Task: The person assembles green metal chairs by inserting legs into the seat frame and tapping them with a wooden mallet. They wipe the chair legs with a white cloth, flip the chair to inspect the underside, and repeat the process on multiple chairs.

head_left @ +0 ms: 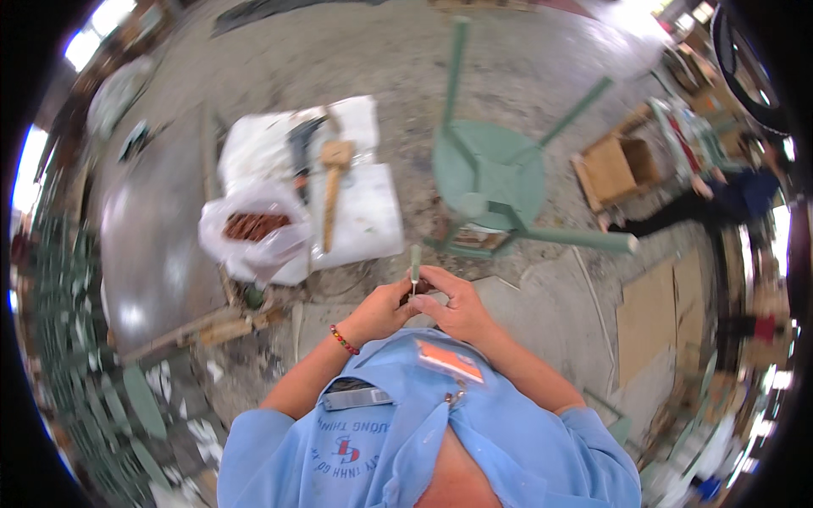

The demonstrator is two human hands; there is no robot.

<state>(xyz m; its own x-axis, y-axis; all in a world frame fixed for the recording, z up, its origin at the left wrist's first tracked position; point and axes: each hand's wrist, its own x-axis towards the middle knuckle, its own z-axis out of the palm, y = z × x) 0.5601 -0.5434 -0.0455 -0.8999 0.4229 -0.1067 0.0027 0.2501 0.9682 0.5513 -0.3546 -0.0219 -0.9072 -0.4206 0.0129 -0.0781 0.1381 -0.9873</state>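
My left hand [378, 311] and my right hand [462, 306] meet in front of my chest, both with fingers closed. Between them a slim tool [416, 262] with a pale green handle and a thin shaft points away from me. My right fingers lie against it. Something small and dark shows at the fingertips, too hidden to name; my left fingers are pinched there. Beyond my hands a green round-seated stool [500, 169] stands upside down, its legs splayed upward. To the left, an open plastic bag [284, 254] holds reddish-brown material [254, 226].
A wooden mallet [334, 190] and a dark tool [302, 148] lie on a white padded surface [373, 212]. Farther left is a large grey board [157, 245]. A wooden box [605, 173], flat cardboard [648, 326] and another person [737, 199] are at right. Green parts [85, 364] pile up at far left.
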